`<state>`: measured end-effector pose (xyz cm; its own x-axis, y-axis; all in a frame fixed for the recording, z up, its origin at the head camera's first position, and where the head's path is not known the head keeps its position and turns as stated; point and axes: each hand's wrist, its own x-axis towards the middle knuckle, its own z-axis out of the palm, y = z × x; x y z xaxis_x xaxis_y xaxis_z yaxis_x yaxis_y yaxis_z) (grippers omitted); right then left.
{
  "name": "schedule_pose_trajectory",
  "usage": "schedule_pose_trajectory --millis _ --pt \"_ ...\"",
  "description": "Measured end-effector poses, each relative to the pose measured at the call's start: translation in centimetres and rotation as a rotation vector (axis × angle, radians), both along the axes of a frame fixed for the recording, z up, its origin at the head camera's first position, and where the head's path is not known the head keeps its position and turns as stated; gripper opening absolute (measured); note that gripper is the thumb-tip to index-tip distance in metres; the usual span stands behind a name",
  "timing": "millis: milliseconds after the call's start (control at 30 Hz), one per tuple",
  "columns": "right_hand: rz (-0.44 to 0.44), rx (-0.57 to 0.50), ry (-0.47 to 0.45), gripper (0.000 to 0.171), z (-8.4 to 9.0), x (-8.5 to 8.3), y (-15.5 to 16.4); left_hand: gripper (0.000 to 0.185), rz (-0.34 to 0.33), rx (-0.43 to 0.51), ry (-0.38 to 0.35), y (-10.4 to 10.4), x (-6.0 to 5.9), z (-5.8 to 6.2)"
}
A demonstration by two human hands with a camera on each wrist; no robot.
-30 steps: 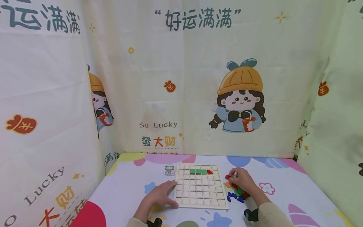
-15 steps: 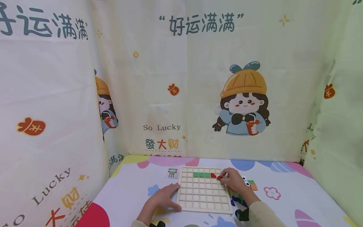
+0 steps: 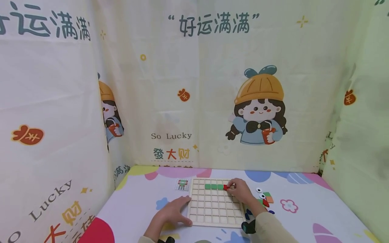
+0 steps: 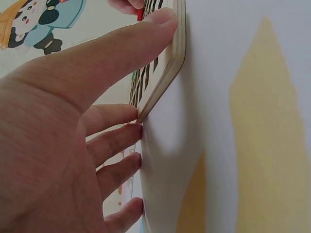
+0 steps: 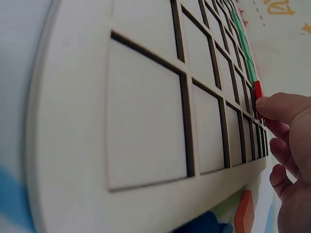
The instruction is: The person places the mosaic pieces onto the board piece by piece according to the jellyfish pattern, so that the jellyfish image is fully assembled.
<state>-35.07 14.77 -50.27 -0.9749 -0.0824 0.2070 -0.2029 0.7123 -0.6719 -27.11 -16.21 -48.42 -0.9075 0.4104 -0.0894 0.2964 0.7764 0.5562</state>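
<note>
A square wooden grid board (image 3: 209,211) lies flat. Green square tiles (image 3: 214,186) fill part of an upper row, with red (image 3: 225,187) at their right end. My right hand (image 3: 241,191) pinches a small red piece (image 5: 258,92) at this row; its fingertips hide much of it, and its exact shape cannot be told. My left hand (image 3: 174,212) touches the board's left side. In the left wrist view its thumb (image 4: 121,51) lies over the board's rim, the other fingers stretched out along the edge.
A small pattern card (image 3: 182,184) lies left of the board's top corner. Right of the board are loose pieces: white eye discs (image 3: 259,190), an orange piece (image 3: 268,198) and blue pieces (image 3: 248,214), partly behind the right arm. A printed curtain (image 3: 209,101) surrounds the table.
My right hand has moved left from the loose pieces onto the board's upper row, bringing a red piece. The left hand has stayed at the board's edge. The head view has shifted slightly.
</note>
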Motion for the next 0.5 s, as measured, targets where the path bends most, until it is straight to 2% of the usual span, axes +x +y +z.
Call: schedule_pose_trajectory --millis 200,500 --pt "-0.016 0.008 0.012 0.007 0.2 -0.1 -0.5 0.090 0.007 -0.002 -0.011 0.1 -0.1 0.2" --pt "0.049 0.008 0.081 0.005 0.1 -0.2 -1.4 0.090 0.014 -0.004 -0.028 0.0 -0.2 -0.2"
